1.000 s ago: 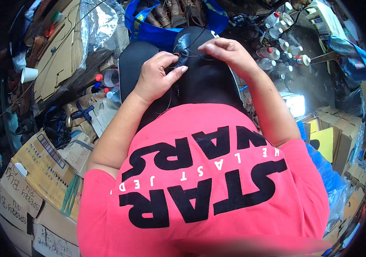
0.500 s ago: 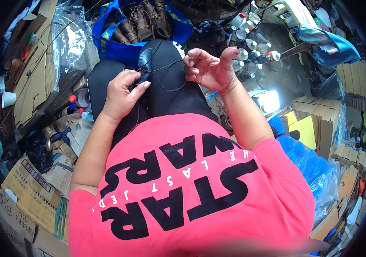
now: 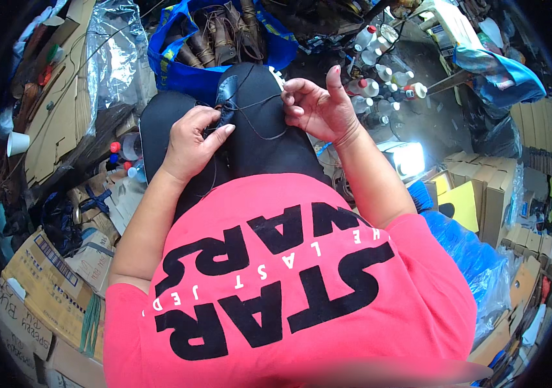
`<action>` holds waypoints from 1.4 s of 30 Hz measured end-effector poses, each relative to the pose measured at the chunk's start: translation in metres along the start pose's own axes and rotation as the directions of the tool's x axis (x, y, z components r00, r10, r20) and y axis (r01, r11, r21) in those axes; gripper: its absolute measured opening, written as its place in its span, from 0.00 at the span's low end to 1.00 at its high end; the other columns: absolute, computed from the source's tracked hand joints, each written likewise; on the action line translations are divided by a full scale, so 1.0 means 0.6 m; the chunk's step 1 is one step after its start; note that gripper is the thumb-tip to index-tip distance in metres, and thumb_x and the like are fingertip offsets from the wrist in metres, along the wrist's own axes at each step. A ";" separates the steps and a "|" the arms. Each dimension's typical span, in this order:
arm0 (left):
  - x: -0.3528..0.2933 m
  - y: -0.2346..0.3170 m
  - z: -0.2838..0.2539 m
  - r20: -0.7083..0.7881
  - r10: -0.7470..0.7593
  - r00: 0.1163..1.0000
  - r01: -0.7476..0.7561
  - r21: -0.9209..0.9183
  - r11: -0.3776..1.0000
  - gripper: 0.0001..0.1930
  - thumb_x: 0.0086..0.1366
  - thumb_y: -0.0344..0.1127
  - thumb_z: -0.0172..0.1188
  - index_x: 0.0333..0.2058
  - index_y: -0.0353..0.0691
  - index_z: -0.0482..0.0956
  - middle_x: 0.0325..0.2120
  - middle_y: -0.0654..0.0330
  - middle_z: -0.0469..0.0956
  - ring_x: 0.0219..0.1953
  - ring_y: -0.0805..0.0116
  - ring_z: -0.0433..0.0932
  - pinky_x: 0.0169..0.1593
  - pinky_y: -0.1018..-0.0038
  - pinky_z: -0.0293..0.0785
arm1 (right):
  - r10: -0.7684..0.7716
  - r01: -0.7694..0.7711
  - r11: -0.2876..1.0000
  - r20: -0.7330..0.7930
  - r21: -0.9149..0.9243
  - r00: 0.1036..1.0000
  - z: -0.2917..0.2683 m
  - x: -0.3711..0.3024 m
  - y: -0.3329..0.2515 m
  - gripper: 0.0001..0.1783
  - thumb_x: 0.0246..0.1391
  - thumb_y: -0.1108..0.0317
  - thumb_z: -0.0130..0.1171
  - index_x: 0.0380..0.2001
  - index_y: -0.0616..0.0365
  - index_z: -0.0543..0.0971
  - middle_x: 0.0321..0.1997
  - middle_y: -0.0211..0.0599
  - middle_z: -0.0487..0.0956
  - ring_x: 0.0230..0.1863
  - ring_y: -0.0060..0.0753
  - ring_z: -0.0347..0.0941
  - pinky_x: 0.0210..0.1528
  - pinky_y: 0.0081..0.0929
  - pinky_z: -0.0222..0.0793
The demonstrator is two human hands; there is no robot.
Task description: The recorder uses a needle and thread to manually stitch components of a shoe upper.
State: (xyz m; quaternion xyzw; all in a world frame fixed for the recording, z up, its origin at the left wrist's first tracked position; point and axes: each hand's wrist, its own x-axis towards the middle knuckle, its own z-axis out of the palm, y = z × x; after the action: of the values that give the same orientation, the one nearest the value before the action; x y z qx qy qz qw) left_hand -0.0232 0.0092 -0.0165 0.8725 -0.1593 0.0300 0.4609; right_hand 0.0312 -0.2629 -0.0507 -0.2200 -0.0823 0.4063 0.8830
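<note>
Cardboard crowds this cluttered floor space on both sides, with flattened sheets (image 3: pixel 62 110) and clear plastic (image 3: pixel 113 71) to the left and stacked boxes (image 3: pixel 479 174) to the right, near a bright light (image 3: pixel 409 160). Beyond the knees stands a blue bag (image 3: pixel 195 79) filled with brown laced leather pieces (image 3: pixel 222 45), and plastic bottles (image 3: pixel 371 88) cluster on the floor to its right. Seated in a pink shirt (image 3: pixel 418 297) and black trousers (image 3: pixel 263 155), the person has a small dark leather piece (image 3: pixel 227 90) on the lap, between the thighs and partly over the right one. The left hand (image 3: pixel 192 139) grips its near end between thumb and fingers. A thin dark cord (image 3: pixel 259 134) runs from the piece and loops across the right thigh toward the right hand (image 3: pixel 324 110), which is half open above that knee, thumb raised apart from loosely curled fingers; whether they catch the cord, I cannot tell.
</note>
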 end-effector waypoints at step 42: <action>0.019 -0.004 -0.001 0.009 0.033 0.999 -0.034 0.031 0.999 0.13 0.50 0.33 0.67 0.28 0.32 0.75 0.28 0.50 0.74 0.30 0.55 0.75 0.35 0.70 0.72 | -0.593 0.293 0.802 -0.752 -0.521 0.286 -0.243 0.354 -0.268 0.20 0.61 0.49 0.42 0.50 0.45 0.70 0.43 0.28 0.73 0.30 0.28 0.69 0.26 0.25 0.69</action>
State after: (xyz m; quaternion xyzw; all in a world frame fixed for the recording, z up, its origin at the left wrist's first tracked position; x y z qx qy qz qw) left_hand -0.0116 0.0079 -0.0157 0.8770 -0.1753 0.0365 0.4459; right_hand 0.3273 -0.2419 -0.1143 -0.4905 0.2811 -0.0549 0.8230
